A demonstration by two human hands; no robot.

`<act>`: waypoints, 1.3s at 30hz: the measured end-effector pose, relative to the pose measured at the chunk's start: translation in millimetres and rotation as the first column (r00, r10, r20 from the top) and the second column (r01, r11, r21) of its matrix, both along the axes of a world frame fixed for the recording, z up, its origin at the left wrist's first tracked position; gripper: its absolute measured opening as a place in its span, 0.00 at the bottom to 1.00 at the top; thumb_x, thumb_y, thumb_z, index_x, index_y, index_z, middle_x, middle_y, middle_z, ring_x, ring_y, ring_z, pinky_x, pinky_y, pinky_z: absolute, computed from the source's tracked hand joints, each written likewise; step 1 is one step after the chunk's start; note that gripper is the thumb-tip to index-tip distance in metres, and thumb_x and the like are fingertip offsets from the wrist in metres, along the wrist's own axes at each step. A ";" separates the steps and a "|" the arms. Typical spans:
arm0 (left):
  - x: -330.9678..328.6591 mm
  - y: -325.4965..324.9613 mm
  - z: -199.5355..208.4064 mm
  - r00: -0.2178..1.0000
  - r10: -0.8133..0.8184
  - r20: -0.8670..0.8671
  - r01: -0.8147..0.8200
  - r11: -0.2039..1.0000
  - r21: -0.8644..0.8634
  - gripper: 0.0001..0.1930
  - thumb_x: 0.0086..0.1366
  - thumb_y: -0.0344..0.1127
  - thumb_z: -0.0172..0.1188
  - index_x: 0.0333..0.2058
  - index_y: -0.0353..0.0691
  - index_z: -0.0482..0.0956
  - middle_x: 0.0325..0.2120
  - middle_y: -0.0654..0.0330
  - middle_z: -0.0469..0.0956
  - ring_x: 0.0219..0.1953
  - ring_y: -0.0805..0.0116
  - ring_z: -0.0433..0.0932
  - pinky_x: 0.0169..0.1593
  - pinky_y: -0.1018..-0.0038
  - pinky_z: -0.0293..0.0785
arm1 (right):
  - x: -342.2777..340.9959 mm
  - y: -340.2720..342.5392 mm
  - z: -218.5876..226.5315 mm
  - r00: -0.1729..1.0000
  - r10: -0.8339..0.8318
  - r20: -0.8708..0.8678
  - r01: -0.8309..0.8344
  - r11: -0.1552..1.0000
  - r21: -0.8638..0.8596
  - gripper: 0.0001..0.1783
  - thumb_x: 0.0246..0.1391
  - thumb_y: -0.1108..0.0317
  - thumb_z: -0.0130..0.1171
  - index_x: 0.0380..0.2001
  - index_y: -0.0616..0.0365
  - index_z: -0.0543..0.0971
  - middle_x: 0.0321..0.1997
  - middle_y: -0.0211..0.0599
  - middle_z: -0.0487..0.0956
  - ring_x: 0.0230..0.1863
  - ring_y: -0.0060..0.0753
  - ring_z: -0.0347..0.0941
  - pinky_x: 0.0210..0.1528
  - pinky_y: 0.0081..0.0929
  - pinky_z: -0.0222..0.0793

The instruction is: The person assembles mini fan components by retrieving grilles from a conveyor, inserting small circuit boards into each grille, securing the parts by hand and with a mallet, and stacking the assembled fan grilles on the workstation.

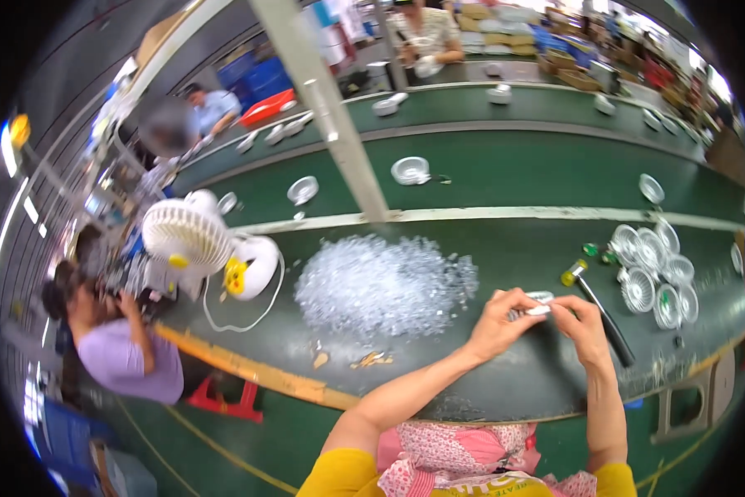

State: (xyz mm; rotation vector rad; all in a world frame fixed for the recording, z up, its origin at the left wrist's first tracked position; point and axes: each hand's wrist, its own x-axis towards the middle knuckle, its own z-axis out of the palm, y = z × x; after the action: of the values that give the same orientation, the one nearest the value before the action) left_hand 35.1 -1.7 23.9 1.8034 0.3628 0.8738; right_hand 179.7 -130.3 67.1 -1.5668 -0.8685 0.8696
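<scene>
Over the dark worktable, my left hand [505,320] is closed round a small white round plastic part [539,300]. The fingers of my right hand [582,321] are pinched at the right edge of the same part; whether they also hold a smaller piece cannot be made out. Just beyond my right hand lies a hammer with a yellow-ended head [575,272] and a black handle [608,321]. A wide heap of small clear plastic pieces [377,283] spreads to the left of my hands. Several clear, round, ribbed housings [638,290] are clustered at the right.
A white fan [192,236] with a looping cord stands left of the heap. Behind a pale rail [472,213], a green conveyor belt [505,170] carries spaced white round parts. A slanted metal post [327,108] rises there. One person [128,348] sits at left; others work across the belts.
</scene>
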 end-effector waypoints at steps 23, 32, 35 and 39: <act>-1.7 1.0 8.0 0.978 0.200 -0.060 -0.088 0.658 0.748 0.09 0.56 0.27 0.65 0.37 0.38 0.80 0.29 0.61 0.76 0.33 0.65 0.74 0.38 0.67 0.65 | -12.9 0.4 -1.3 0.659 -0.125 0.742 -0.090 0.966 0.243 0.04 0.53 0.73 0.63 0.31 0.60 0.77 0.29 0.39 0.74 0.33 0.43 0.70 0.36 0.37 0.66; -1.9 -7.9 3.4 0.997 0.056 -0.052 -0.058 0.997 -0.043 0.07 0.57 0.27 0.70 0.34 0.38 0.83 0.27 0.61 0.79 0.30 0.70 0.73 0.36 0.75 0.69 | 4.2 -1.0 -15.6 0.996 0.083 -0.042 -0.075 0.981 0.176 0.11 0.63 0.67 0.58 0.43 0.63 0.83 0.37 0.28 0.78 0.40 0.19 0.72 0.44 0.20 0.68; -4.1 -3.6 6.8 0.999 -0.009 -0.033 0.002 0.980 -0.197 0.07 0.57 0.25 0.70 0.34 0.36 0.82 0.28 0.65 0.80 0.31 0.78 0.74 0.36 0.80 0.70 | 4.4 -0.3 -18.8 0.993 0.121 0.012 -0.121 0.965 0.231 0.10 0.61 0.69 0.59 0.42 0.63 0.82 0.39 0.31 0.80 0.43 0.19 0.74 0.47 0.22 0.70; -8.1 3.5 12.4 0.974 -0.226 -0.004 0.210 0.910 -0.358 0.07 0.63 0.24 0.65 0.39 0.34 0.78 0.37 0.57 0.83 0.38 0.78 0.79 0.42 0.79 0.76 | -4.9 -5.8 -6.2 0.992 0.047 0.118 -0.076 0.963 0.258 0.09 0.60 0.68 0.62 0.39 0.61 0.82 0.34 0.31 0.80 0.38 0.23 0.75 0.46 0.26 0.69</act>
State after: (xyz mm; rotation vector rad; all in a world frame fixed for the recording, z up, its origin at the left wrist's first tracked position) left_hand 27.0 1.8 36.3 1.4931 0.3176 0.5682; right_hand 174.8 -136.1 60.8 -1.3718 -1.0722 0.6839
